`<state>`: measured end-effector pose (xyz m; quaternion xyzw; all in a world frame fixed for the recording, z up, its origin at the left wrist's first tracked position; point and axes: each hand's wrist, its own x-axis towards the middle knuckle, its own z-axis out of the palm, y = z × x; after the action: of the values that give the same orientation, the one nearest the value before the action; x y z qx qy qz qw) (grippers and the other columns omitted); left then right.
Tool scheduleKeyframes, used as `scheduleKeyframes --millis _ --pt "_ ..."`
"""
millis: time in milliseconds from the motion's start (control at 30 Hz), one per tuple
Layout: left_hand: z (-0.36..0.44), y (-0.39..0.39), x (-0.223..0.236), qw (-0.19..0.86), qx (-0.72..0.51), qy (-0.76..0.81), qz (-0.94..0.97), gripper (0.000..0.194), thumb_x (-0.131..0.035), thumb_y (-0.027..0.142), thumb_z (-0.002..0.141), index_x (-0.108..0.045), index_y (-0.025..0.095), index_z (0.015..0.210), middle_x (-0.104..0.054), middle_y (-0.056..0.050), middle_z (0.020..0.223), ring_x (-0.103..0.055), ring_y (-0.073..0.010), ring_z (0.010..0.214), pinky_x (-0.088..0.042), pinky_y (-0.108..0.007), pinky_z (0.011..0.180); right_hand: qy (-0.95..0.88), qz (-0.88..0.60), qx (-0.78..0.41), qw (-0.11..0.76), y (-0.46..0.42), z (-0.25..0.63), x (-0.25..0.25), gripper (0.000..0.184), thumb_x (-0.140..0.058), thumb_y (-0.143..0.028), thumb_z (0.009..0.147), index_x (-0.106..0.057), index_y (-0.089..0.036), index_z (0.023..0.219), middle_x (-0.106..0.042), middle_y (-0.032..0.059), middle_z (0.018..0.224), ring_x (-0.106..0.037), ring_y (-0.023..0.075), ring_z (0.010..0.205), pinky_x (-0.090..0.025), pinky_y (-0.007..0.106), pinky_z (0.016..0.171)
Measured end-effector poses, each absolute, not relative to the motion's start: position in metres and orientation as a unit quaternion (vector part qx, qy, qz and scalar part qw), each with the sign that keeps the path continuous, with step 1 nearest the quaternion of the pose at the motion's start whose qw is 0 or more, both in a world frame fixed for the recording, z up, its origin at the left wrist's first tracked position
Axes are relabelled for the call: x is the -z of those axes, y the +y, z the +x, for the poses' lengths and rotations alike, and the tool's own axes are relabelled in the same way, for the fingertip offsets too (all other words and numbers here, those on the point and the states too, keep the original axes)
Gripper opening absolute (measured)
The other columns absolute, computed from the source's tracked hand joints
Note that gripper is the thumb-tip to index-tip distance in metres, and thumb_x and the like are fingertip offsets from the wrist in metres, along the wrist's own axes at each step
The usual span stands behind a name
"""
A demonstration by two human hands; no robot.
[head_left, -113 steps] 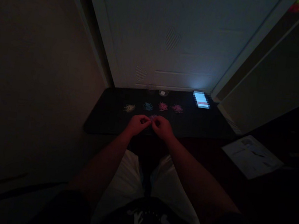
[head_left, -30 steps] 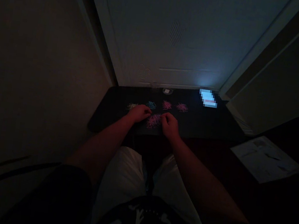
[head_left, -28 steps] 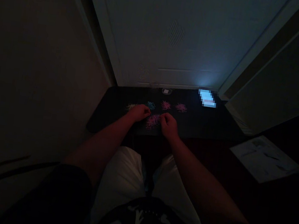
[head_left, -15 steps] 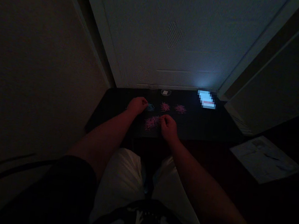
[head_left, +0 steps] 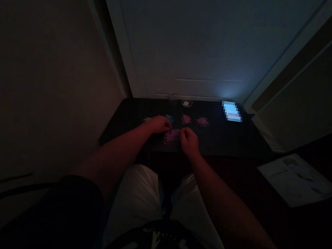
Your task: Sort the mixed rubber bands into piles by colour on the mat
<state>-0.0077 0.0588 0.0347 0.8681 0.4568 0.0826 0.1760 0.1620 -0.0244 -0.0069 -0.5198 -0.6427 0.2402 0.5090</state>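
Note:
A loose pile of thin pink and purple strands [head_left: 171, 137] lies near the front edge of a dark low table [head_left: 227, 143]. At its upper left, my left hand [head_left: 160, 124] is closed, fingertips pinched at the pile. From the right, my right hand [head_left: 188, 140] reaches the pile with thumb and finger pressed together. What either pinch holds is too small and dark to make out. Behind them lie a small blue heap [head_left: 169, 118], a pink heap [head_left: 186, 119] and a purple-pink heap [head_left: 203, 121]. A pale heap [head_left: 146, 119] is partly hidden behind my left hand.
A round clear lid-like object [head_left: 186, 103] with a white square stands at the table's back, beside a dim clear container [head_left: 173, 98]. A glowing, pixelated screen [head_left: 231, 111] is at the back right. A pale panel [head_left: 192, 62] rises behind. A light board [head_left: 298, 178] lies lower right.
My left hand has moved from the blue heap toward me and right, to the pink and purple pile. My right hand stays at that pile. The view has shifted slightly.

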Motion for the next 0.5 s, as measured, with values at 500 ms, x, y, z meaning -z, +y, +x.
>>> scheduleKeyframes --millis 500 --pt "-0.0033 0.0519 -0.0339 0.112 -0.073 0.481 0.866 0.017 -0.055 0.031 0.073 -0.069 0.02 0.077 -0.068 -0.004 0.078 -0.058 -0.0153 0.068 -0.04 -0.024 0.063 -0.648 -0.52 -0.236 0.504 -0.0241 0.1612 0.0064 0.02 -0.041 -0.029 0.079 -0.055 -0.018 0.071 -0.054 0.0009 0.066 -0.048 0.0139 0.064 -0.035 0.024 0.061"
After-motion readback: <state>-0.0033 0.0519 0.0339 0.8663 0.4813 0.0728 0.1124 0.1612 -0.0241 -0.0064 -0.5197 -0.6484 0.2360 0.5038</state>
